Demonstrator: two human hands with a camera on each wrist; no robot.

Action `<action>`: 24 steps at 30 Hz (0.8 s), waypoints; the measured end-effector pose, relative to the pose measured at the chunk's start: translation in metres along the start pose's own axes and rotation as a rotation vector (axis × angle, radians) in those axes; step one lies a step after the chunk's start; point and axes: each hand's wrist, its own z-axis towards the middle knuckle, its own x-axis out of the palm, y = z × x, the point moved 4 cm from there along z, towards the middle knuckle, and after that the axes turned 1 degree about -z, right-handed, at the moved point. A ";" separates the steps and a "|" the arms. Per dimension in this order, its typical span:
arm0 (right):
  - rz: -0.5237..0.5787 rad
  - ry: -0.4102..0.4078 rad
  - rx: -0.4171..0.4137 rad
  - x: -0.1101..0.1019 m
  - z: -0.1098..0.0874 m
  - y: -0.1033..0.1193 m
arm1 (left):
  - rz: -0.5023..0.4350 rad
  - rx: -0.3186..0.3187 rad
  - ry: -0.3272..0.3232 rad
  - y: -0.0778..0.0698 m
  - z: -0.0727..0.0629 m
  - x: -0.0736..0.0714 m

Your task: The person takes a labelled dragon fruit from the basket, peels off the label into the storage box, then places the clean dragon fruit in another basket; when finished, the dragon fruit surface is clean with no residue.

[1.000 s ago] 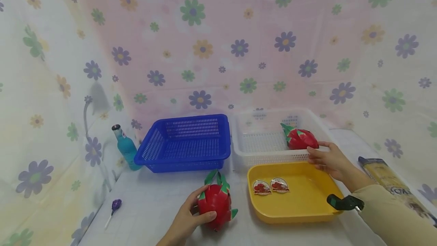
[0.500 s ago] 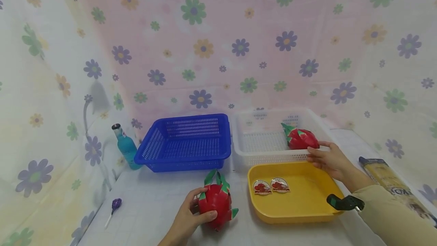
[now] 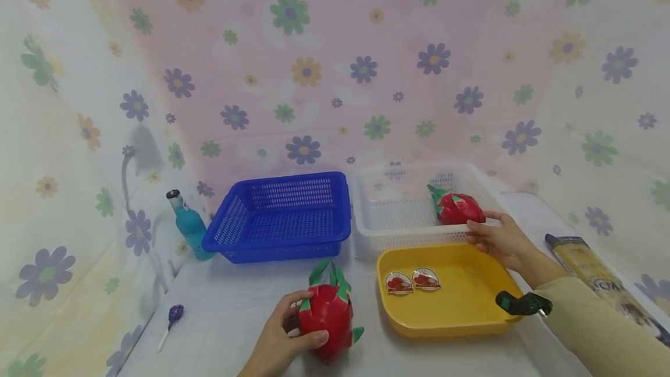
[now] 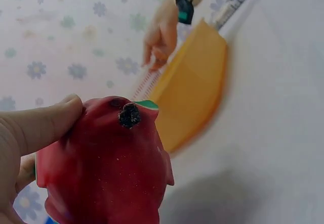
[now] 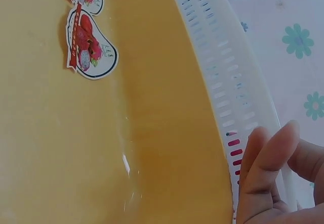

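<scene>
My left hand [image 3: 285,330] grips a red dragon fruit [image 3: 327,313] with green leaf tips, thumb on the near side and fingers behind. In the left wrist view its dark, rough end faces the camera, and the thumb presses its skin. My right hand [image 3: 505,243] reaches across to the white basket [image 3: 387,237] and holds its front rim near the right corner, fingers on both sides of the edge in the right wrist view. Just inside that rim lies a second dragon fruit [image 3: 459,208], right by the fingertips. Below that hand is a yellow tray [image 3: 450,327].
Two dragon-fruit stickers [image 3: 426,279] lie in the tray. A blue basket [image 3: 282,252] stands left of the white one, with a turquoise bottle [image 3: 190,226] beside it. On the left lies a purple lollipop [image 3: 175,313]; on the right, a yellow-and-blue package [image 3: 586,266].
The head view has shifted slightly, moving the scene a little left and up. The near end of the held dragon fruit has dipped slightly. Both hands keep their holds.
</scene>
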 end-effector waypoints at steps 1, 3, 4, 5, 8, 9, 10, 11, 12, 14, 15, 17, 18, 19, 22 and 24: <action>0.005 0.002 0.001 0.001 0.000 0.001 | -0.009 0.004 0.004 -0.004 -0.005 -0.001; 0.015 0.005 0.005 0.001 -0.001 0.002 | -0.034 0.023 0.018 -0.014 -0.014 -0.002; 0.018 0.006 0.007 0.001 -0.001 0.002 | -0.046 0.036 0.025 -0.019 -0.019 -0.003; 0.022 0.008 0.009 0.002 -0.002 0.003 | -0.066 0.046 0.033 -0.025 -0.023 -0.004; 0.031 0.011 0.016 0.001 -0.002 0.004 | -0.131 0.066 0.052 -0.042 -0.030 -0.006; 0.032 0.011 0.018 0.001 -0.002 0.003 | -0.143 0.072 0.049 -0.047 -0.031 -0.007; 0.032 0.010 0.018 0.001 -0.002 0.004 | -0.152 0.078 0.041 -0.053 -0.031 -0.008; 0.033 0.009 0.018 0.001 -0.002 0.004 | -0.161 0.084 0.032 -0.058 -0.030 -0.009; 0.030 0.009 0.018 0.001 -0.001 0.003 | -0.162 0.095 0.017 -0.062 -0.028 -0.010; 0.025 0.010 0.014 0.001 -0.001 0.002 | -0.155 0.127 -0.021 -0.072 -0.024 -0.012; 0.025 0.011 0.013 0.001 -0.001 0.002 | -0.151 0.144 -0.037 -0.076 -0.021 -0.012; 0.027 0.014 0.011 0.000 0.000 0.001 | -0.153 0.178 -0.057 -0.085 -0.013 -0.013; 0.029 0.016 0.010 0.000 0.000 0.001 | -0.151 0.195 -0.067 -0.089 -0.009 -0.014; 0.031 0.018 0.010 0.000 0.000 0.001 | -0.151 0.209 -0.072 -0.093 -0.005 -0.014; 0.034 0.019 0.014 0.000 -0.001 0.001 | -0.142 0.237 -0.088 -0.103 0.011 -0.014; 0.035 0.015 0.015 0.001 -0.001 0.000 | -0.127 0.244 -0.107 -0.110 0.021 -0.013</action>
